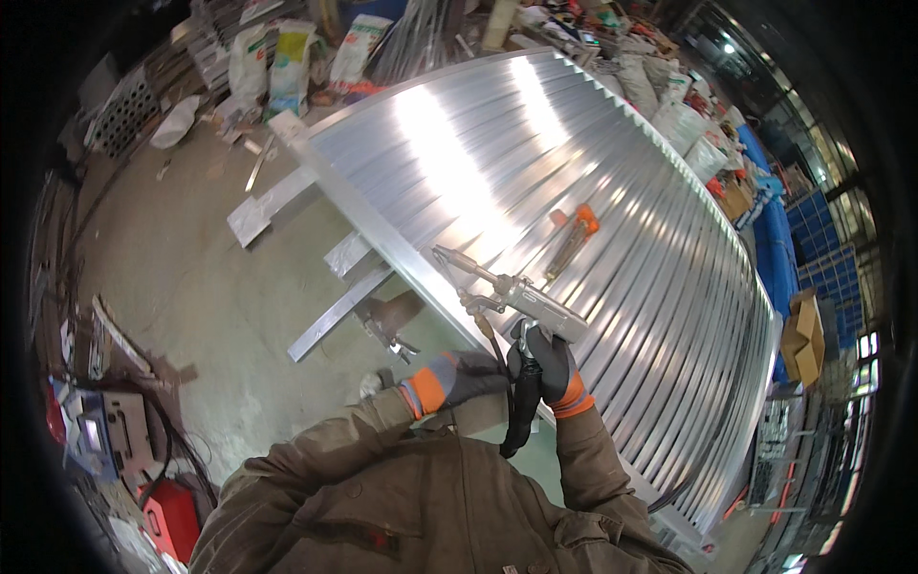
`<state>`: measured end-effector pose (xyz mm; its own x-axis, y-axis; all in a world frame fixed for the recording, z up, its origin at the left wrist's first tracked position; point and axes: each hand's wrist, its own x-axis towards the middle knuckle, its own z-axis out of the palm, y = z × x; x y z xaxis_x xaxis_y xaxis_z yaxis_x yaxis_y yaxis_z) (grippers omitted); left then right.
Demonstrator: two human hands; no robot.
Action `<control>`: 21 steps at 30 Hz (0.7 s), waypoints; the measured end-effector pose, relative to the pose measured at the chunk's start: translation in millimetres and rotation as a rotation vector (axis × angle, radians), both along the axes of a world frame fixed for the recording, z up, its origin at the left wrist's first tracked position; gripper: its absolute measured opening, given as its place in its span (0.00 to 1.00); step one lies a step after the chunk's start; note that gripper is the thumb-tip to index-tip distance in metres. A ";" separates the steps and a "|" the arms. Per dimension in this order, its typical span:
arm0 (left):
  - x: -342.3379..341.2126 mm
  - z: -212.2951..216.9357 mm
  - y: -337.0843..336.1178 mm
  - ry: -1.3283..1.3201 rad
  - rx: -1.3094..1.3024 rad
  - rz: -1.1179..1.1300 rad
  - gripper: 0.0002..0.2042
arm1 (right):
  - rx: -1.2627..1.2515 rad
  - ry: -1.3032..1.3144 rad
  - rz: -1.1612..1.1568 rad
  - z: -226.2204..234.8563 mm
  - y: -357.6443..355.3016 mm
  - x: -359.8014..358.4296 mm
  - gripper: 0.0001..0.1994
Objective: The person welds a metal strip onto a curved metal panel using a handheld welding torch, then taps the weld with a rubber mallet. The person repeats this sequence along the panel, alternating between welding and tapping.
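Note:
My right hand, in a grey and orange work glove, is closed round the grip of a silver welding torch. The torch's narrow nozzle points to the upper left, over the edge of a ribbed metal panel. A thick black sleeved cable hangs from the grip. Beside it, my left hand, gloved alike, is closed at a thin dark tube that runs up to the bracket under the nozzle; its fingertips are partly hidden. An orange-handled tool lies on the panel, just beyond the torch.
Metal bars stick out from under the panel's left edge, with a clamp near them. At lower left stand a blue machine and a red box. Sacks and a cardboard box lie beyond the panel.

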<state>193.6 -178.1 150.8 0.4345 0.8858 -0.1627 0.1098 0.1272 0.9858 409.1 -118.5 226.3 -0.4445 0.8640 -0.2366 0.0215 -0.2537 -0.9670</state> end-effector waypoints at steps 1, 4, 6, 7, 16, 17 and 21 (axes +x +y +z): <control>13.5 4.7 0.2 -0.007 -0.053 -0.065 0.19 | 0.004 0.010 -0.011 6.5 -3.6 4.9 0.19; 47.1 20.8 -17.4 -0.139 -0.115 -0.189 0.20 | -0.057 0.031 -0.038 20.9 -14.0 12.3 0.19; 53.0 29.7 -14.7 -0.115 -0.208 -0.241 0.19 | -0.011 0.005 -0.089 30.2 -22.8 12.4 0.19; 55.2 33.3 -14.1 -0.068 -0.263 -0.265 0.19 | -0.012 -0.013 -0.124 35.4 -28.0 11.9 0.18; 50.2 26.1 -22.6 -0.154 0.190 -0.481 0.18 | 0.311 -0.072 -0.416 5.5 -97.2 44.0 0.26; 47.2 24.9 -20.8 -0.256 0.166 -0.484 0.17 | 0.185 -0.023 -0.315 -10.0 -107.2 70.1 0.25; 34.9 33.2 -6.6 -0.693 -0.212 -0.377 0.22 | 0.007 -0.913 -0.847 -100.4 -209.1 144.4 0.36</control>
<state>228.5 -184.7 184.1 0.7607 0.6407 0.1045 -0.4430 0.3947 0.8049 553.4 -327.6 125.8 0.5773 0.8007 -0.1598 0.5180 -0.5105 -0.6863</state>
